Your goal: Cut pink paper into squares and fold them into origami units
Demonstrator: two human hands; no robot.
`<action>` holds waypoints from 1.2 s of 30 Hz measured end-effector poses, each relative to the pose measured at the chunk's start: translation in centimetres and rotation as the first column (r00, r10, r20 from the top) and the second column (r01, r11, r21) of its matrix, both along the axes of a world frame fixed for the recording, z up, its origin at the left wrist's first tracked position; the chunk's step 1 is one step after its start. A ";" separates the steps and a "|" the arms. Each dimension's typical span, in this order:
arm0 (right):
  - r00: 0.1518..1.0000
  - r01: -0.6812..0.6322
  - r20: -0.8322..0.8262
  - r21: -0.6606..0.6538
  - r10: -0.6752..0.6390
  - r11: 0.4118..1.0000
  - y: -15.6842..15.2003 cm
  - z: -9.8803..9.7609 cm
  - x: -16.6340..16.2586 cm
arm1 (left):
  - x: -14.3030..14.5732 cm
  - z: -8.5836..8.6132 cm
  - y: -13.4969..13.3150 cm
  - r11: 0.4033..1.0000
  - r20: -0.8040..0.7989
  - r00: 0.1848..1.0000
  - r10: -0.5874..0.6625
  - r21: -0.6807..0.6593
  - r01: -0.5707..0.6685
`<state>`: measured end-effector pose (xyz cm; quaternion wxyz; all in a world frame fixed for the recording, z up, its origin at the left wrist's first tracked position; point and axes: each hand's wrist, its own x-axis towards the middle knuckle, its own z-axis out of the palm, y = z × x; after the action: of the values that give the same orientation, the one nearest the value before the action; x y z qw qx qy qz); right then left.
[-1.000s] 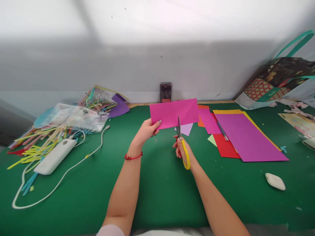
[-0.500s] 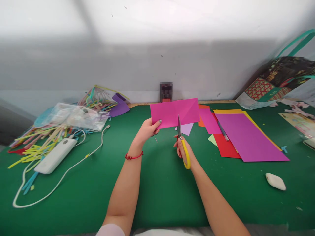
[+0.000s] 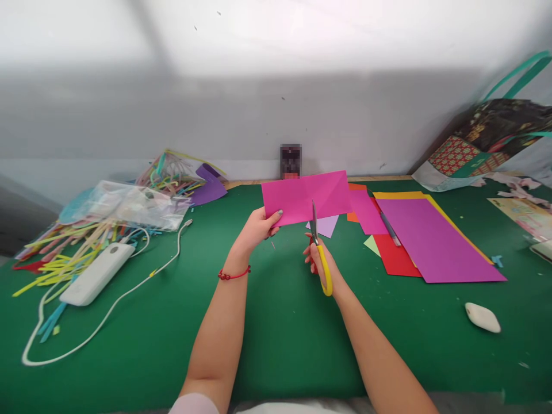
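Observation:
My left hand (image 3: pixel 260 227) pinches the lower left corner of a pink sheet of paper (image 3: pixel 287 198), thumb in front. The paper is held up above the table, with crease lines on its right half. My right hand (image 3: pixel 319 260) is closed on a pair of scissors (image 3: pixel 326 276) with yellow and red handles. Their blades point up at the middle of the paper's lower edge and overlap it. Whether they have cut into it is hard to make out. A pale lilac paper piece (image 3: pixel 328 226) lies behind the blades on the table.
Coloured sheets, a purple one (image 3: pixel 435 241) on top, and a pen (image 3: pixel 390 229) lie right on the green table (image 3: pixel 284 345). A white case (image 3: pixel 483 317) is nearer. Paper strips (image 3: pixel 56 261), a plastic bag (image 3: pixel 142 201) and a corded power bank (image 3: pixel 98 275) are left. A dark phone-like object (image 3: pixel 291 161) stands at the wall.
Almost nothing differs. The pink paper has shifted very slightly, its right end a touch higher, and the scissors stay at its lower edge.

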<state>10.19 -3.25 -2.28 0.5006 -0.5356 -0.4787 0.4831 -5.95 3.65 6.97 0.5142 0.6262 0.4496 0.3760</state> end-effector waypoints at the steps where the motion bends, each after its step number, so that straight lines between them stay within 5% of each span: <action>1: 1.000 0.002 0.004 -0.001 -0.002 1.000 0.0 0.0 0.0 | 0.0 0.0 0.0 1.000 -0.002 1.000 -0.002 0.001 0.002; 36: 1.000 0.020 0.000 -0.068 -0.020 0.997 -0.3 1.1 0.1 | 0.2 0.0 -0.2 1.000 -0.013 1.000 0.014 -0.001 -0.014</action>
<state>10.30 -3.53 -1.13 0.4870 -0.5570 -0.4565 0.4942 -5.73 3.47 6.99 0.5090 0.6253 0.4573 0.3753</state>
